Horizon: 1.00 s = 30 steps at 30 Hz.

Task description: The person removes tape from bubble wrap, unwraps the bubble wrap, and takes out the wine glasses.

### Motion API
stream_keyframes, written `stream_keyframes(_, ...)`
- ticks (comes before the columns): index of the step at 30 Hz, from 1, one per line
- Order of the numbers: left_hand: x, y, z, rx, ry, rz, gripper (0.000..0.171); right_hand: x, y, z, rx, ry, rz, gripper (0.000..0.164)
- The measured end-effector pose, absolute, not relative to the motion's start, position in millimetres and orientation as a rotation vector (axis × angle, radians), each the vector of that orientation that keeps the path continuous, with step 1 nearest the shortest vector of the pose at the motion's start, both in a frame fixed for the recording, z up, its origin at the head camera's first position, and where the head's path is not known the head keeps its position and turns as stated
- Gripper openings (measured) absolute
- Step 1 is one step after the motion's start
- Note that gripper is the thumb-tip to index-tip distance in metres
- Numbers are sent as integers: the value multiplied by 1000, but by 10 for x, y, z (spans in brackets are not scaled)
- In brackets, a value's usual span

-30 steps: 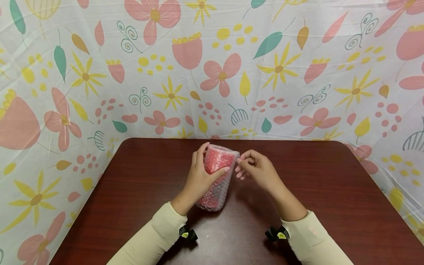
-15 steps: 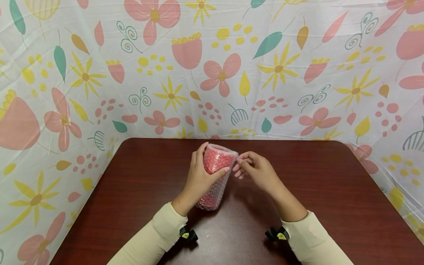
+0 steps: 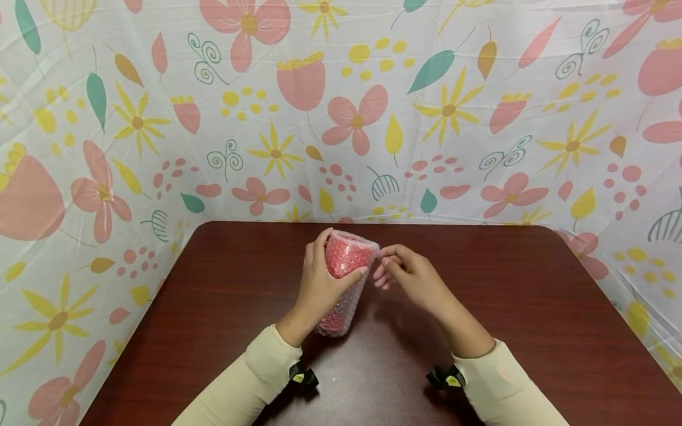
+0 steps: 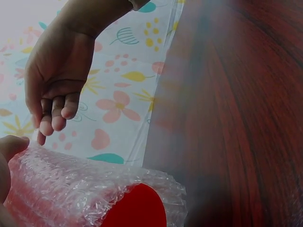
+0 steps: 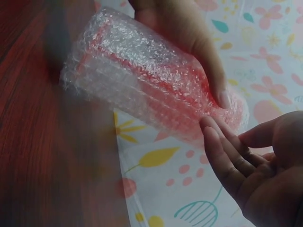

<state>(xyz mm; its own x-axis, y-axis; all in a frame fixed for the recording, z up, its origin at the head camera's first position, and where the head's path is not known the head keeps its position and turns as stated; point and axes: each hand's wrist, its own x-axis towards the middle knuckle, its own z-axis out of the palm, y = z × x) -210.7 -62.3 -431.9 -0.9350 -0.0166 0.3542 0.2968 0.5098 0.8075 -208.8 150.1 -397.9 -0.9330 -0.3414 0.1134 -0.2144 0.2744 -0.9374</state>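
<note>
A red cylinder-like object (image 4: 137, 208) stands rolled in clear bubble wrap (image 3: 348, 254), leaning slightly right at its top. My left hand (image 3: 317, 281) grips it from the left side, thumb across the front and fingers behind. To its right, my right hand (image 3: 415, 275) pinches the wrap's upper right edge between thumb and index finger. The other right fingers hang curled below, as the left wrist view shows. In the right wrist view the layered bubble wrap (image 5: 156, 94) runs past the object's end. Most of the red object is hidden under the wrap.
The bundle is over a dark reddish-brown table (image 3: 240, 278), near its middle. A white flower-print cloth (image 3: 383, 177) hangs behind and along the sides of the table. Black wrist cameras sit at both cuffs, close over the tabletop.
The bundle has turned slightly and its top right edge has shifted a little left. My right hand has followed it left, while my left hand keeps its grip.
</note>
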Motion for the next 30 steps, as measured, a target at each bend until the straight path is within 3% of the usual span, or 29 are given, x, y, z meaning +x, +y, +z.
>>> stream_keyframes(22,-2107,-631,-4316,-210,-2449,-1332,102,-2054,1538,-3878,-537,2268,-1787,14)
stream_keyframes(30,-2092,-618,-4312,-231,-2458,-1343,102,-2065,1520,-3890,-484,2327,-1775,25)
